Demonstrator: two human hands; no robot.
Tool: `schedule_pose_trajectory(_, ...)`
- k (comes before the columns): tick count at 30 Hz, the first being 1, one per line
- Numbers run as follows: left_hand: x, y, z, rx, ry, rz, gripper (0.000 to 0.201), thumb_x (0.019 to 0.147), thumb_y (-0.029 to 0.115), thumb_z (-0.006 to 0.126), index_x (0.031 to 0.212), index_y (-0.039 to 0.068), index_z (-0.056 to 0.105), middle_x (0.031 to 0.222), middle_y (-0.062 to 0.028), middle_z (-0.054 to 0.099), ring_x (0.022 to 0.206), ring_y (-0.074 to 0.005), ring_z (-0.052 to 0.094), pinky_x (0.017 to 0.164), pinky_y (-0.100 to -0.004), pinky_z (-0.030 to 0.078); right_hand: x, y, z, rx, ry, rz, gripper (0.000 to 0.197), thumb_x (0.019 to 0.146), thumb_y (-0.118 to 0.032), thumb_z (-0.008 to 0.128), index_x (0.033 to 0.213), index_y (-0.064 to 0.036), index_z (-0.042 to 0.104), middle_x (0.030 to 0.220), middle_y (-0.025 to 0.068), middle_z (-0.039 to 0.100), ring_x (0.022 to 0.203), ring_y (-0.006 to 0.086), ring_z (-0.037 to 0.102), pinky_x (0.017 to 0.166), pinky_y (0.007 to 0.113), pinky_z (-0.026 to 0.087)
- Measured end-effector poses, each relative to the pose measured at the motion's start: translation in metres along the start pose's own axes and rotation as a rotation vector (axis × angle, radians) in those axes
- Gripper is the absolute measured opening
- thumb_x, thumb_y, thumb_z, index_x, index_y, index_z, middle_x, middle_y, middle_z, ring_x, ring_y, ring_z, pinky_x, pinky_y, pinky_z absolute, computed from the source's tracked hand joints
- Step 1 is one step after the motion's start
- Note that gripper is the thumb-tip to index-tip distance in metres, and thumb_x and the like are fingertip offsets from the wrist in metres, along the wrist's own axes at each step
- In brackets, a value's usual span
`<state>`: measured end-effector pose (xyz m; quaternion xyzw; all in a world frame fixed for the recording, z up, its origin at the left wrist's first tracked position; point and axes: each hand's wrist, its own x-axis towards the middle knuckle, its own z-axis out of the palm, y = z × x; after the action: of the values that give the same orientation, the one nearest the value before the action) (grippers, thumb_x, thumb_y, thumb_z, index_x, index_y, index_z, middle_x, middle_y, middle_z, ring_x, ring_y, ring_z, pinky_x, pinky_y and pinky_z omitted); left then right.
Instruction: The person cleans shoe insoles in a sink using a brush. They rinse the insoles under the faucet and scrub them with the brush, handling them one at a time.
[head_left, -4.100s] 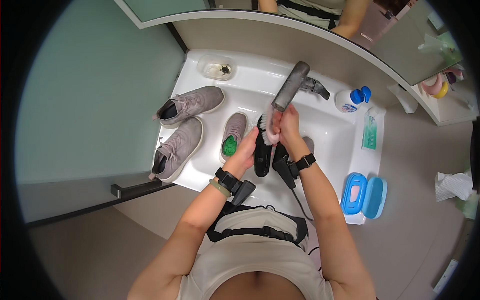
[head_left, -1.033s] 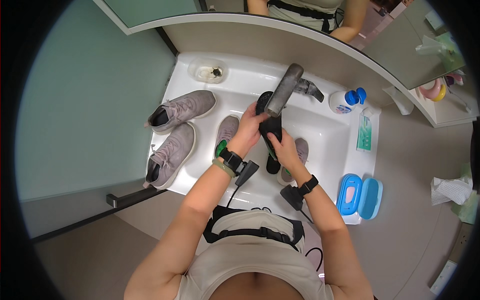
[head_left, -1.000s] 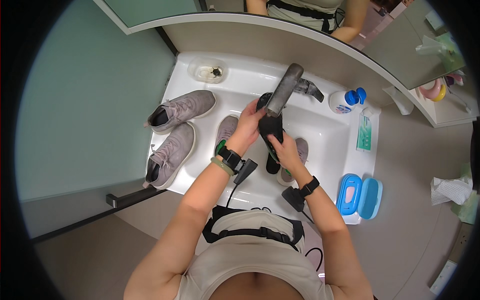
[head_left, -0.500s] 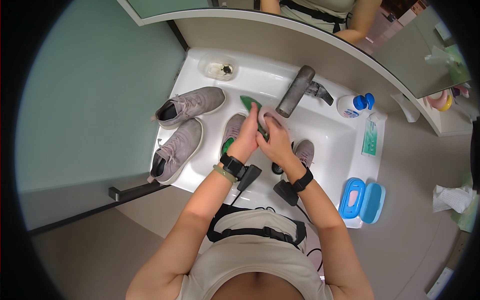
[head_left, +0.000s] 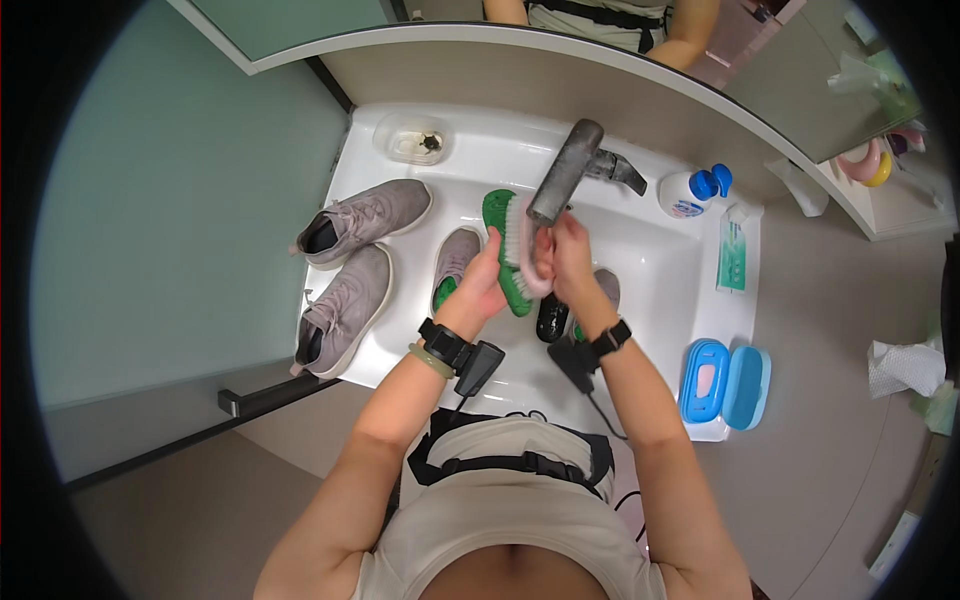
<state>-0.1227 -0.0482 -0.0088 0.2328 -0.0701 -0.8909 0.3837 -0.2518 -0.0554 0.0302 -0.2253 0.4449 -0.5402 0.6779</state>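
Observation:
My left hand (head_left: 480, 282) grips a green shoe insole (head_left: 497, 212) by its near side, over the sink. In my right hand (head_left: 572, 262) is a scrubbing brush (head_left: 530, 265) with a pale pink back and white bristles. Its bristles face left and touch the insole. Below my hands in the basin lie one grey-pink shoe (head_left: 460, 250) with green inside, and a second such shoe (head_left: 607, 285), partly covered by my right wrist. A black oblong object (head_left: 551, 318) lies beside the second shoe; its kind I cannot make out.
Another pair of grey shoes (head_left: 345, 305) stands on the sink's left ledge. A grey faucet (head_left: 567, 172) juts over the basin. A clear plastic tub (head_left: 408, 138), a white pump bottle (head_left: 687, 194), a green-and-white tube (head_left: 732, 250) and an open blue soap box (head_left: 706, 380) line the rim.
My hands have drawn apart, and the insole has turned so its length and broad face show. The brush has come into clearer view with its bristles against the insole.

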Motion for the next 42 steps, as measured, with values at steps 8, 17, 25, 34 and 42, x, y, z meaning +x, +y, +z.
schedule_pose_trajectory(8, -0.010, -0.004, 0.002, 0.099, 0.080, -0.011, 0.056, 0.092, 0.049, 0.024, 0.129, 0.009, 0.036, 0.125, -0.0098, 0.046, 0.111, -0.0223, 0.047, 0.093, -0.0377, 0.041, -0.020, 0.012, -0.004, -0.011, -0.021, 0.063, 0.019, 0.092, -0.025, 0.042, 0.083, -0.0093, 0.046, 0.054, -0.0025, 0.040, 0.034, 0.0050, 0.030, 0.029, 0.021, 0.023)
schedule_pose_trajectory(17, -0.010, 0.010, -0.007, 0.022, 0.139, 0.053, 0.052, 0.093, 0.043, 0.026, 0.127, 0.005, 0.037, 0.126, -0.0111, 0.045, 0.114, -0.0249, 0.045, 0.096, -0.0388, 0.039, -0.052, 0.041, -0.018, -0.158, -0.211, 0.052, 0.025, 0.092, -0.030, 0.044, 0.088, -0.0063, 0.048, 0.053, -0.0025, 0.041, 0.036, 0.0049, 0.032, 0.031, 0.020, 0.023)
schedule_pose_trajectory(25, -0.014, 0.008, 0.006, 0.021, 0.099, 0.020, 0.049, 0.094, 0.041, 0.027, 0.127, 0.007, 0.037, 0.123, -0.0094, 0.047, 0.115, -0.0231, 0.044, 0.096, -0.0398, 0.039, -0.027, 0.022, -0.022, 0.029, 0.057, -0.029, 0.024, 0.093, -0.029, 0.041, 0.084, -0.0080, 0.047, 0.053, -0.0016, 0.039, 0.034, 0.0068, 0.030, 0.028, 0.022, 0.023)
schedule_pose_trajectory(34, -0.022, 0.004, -0.003, 0.018, 0.120, 0.013, 0.047, 0.093, 0.040, 0.031, 0.128, 0.008, 0.037, 0.124, -0.0093, 0.046, 0.111, -0.0225, 0.047, 0.095, -0.0399, 0.039, -0.026, 0.009, -0.013, -0.024, -0.009, 0.016, 0.023, 0.093, -0.028, 0.040, 0.086, -0.0068, 0.046, 0.052, -0.0020, 0.038, 0.034, 0.0051, 0.029, 0.030, 0.021, 0.022)
schedule_pose_trajectory(42, -0.022, 0.007, -0.011, -0.027, 0.059, 0.070, 0.044, 0.095, 0.036, 0.031, 0.121, 0.003, 0.043, 0.114, -0.0087, 0.054, 0.107, -0.0213, 0.050, 0.092, -0.0357, 0.040, -0.069, 0.039, -0.001, -0.259, -0.308, 0.066, 0.019, 0.093, -0.024, 0.041, 0.087, -0.0073, 0.047, 0.053, -0.0030, 0.041, 0.035, 0.0050, 0.032, 0.030, 0.021, 0.023)
